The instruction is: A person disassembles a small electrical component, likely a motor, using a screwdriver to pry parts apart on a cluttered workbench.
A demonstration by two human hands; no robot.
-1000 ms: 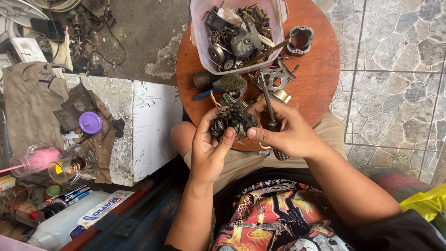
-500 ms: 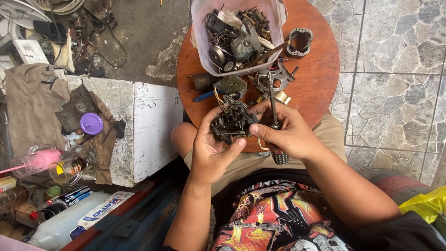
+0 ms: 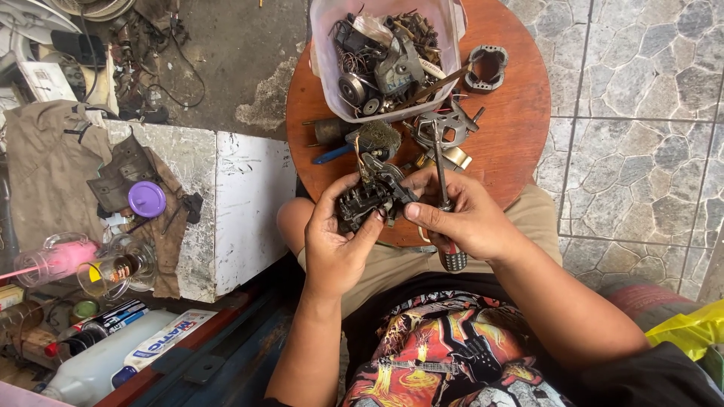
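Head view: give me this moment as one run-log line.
left hand: grips dark greasy metal mechanism | right hand: holds grey-handled screwdriver, fingers on mechanism | under: round reddish wooden table

Round wooden table (image 3: pixel 528 113) under parts tub (image 3: pixel 326 68)

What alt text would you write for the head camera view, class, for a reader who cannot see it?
A seated person's left hand holds a small, dark, grimy machine part while the right hand touches it and grips a screwdriver, over a round wooden table. A clear plastic tub of metal scrap sits on the table.
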